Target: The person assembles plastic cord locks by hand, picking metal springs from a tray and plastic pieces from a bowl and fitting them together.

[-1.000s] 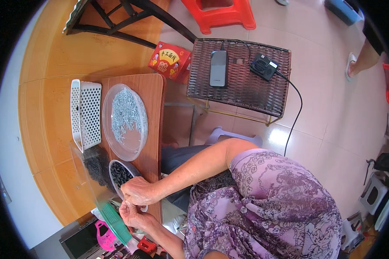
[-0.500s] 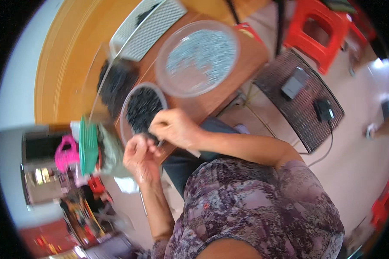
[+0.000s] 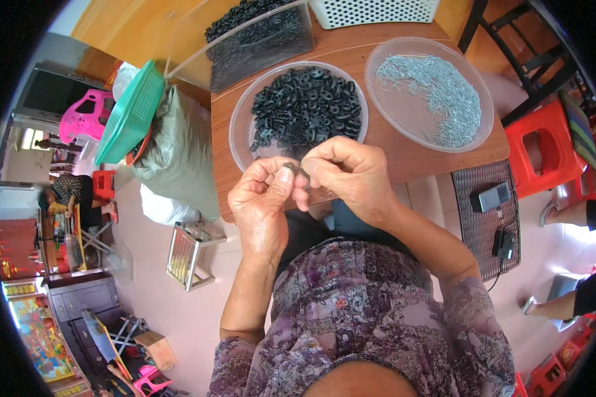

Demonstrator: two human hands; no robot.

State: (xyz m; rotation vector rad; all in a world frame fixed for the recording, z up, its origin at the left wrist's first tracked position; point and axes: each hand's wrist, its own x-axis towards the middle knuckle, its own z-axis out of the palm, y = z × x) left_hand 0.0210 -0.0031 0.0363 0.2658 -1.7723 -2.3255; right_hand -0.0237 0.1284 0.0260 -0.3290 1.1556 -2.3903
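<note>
Between the fingertips of my left hand point(image 3: 265, 198) is a small black plastic piece point(image 3: 294, 169), pinched by thumb and forefinger. My right hand point(image 3: 354, 175) meets it from the right, with thumb and forefinger pressed together at the piece's edge; whatever they grip is too small to make out. Just beyond both hands, a round clear tray point(image 3: 243, 126) holds a heap of black oval plastic pieces point(image 3: 304, 102) with holes in them. To its right, a second round clear tray point(image 3: 410, 109) contains many small silvery screw-like pins point(image 3: 453, 99).
A clear box point(image 3: 258, 30) of black pieces and a white perforated basket point(image 3: 374, 14) stand at the back of the wooden table point(image 3: 347, 43). Left are a green basket point(image 3: 129, 119) and a filled sack point(image 3: 179, 145). A red stool point(image 3: 543, 149) and woven stand point(image 3: 470, 225) are right.
The view has turned and sharpened, so the table now lies straight ahead. My hands stay close together at the near side of the black-piece tray, fingertips now meeting around the small piece.
</note>
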